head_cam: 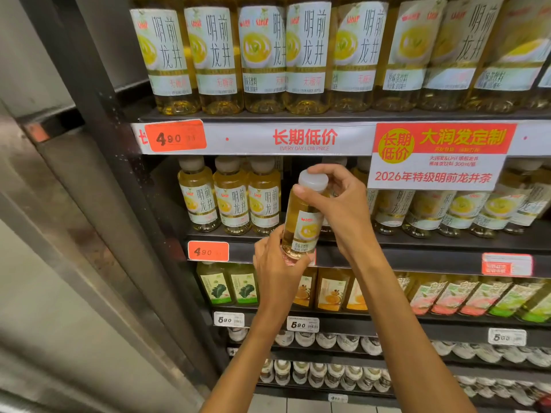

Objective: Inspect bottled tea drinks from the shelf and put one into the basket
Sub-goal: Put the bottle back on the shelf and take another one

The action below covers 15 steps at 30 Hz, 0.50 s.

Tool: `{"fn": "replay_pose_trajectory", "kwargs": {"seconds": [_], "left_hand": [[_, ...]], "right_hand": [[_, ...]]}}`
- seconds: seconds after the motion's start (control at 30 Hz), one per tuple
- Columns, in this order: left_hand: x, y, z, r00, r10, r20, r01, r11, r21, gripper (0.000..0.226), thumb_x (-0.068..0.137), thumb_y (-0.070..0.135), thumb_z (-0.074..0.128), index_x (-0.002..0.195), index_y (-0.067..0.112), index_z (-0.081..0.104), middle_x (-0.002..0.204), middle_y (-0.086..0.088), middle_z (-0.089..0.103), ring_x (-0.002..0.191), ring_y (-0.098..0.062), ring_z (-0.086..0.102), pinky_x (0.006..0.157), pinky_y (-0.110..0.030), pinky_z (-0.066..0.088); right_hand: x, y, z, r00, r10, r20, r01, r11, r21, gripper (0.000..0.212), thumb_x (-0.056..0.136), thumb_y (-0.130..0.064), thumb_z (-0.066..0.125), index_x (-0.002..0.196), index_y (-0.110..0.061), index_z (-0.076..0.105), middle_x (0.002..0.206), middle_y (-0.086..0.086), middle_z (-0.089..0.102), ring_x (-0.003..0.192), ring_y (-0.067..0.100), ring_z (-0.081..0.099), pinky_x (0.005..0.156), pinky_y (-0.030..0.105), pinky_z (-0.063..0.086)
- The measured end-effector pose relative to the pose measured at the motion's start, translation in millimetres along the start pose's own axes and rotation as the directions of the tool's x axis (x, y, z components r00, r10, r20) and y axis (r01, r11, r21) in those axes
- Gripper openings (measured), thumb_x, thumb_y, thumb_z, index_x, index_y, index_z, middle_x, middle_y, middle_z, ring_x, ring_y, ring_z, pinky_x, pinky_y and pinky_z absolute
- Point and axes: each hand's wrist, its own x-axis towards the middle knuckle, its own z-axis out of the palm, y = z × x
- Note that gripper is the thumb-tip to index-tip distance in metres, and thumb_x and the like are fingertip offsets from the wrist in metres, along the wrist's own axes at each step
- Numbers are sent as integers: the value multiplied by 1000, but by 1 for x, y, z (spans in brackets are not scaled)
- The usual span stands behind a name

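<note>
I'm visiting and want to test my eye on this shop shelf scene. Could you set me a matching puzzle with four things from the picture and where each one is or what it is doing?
Things:
1. right hand
2. left hand
3. large red and white sign
4. orange price tag marked 4.90

Places or states:
A. hangs from the shelf edge at the right
B. holds the base of the held bottle
C. grips the bottle's white cap
D. sits at the left end of the upper shelf edge

Pairs: 1-C, 2-B, 3-A, 4-D
</note>
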Motion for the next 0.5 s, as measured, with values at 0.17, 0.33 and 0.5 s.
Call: {"fn": "replay_pose_trajectory", "kwargs": {"seconds": [0.17, 0.33, 0.5], "left_hand": [[7, -6, 5, 999, 10, -38, -9, 999, 39, 62, 70, 27, 81, 125, 16, 54, 115, 3, 49, 108, -11, 41, 95, -37, 39], [11, -7, 6, 998, -58, -38, 58, 998, 12, 65, 69, 28, 83, 125, 15, 54, 111, 3, 55, 104, -15, 47, 94, -41, 41], [11, -5, 6, 992, -88, -94, 84, 995, -45, 61, 68, 22, 84, 118, 14, 51, 103, 11, 53, 94, -15, 52, 94, -42, 43]], "right_hand": [[6, 6, 3, 999, -32, -17, 32, 999, -34, 31, 77, -10, 76, 96, -27, 60, 100, -10, 63, 89, -9, 61, 75, 12, 50], [9, 7, 1, 994, -68, 89, 86, 974, -211, 33, 84, -12, 71, 115, -18, 62, 116, 4, 62, 113, 12, 56, 98, 34, 48], [10, 11, 2, 990, -134, 42, 139, 893, -429, 34, 86, -17, 70, 118, -15, 61, 112, 3, 55, 111, 19, 52, 98, 41, 45]]}}
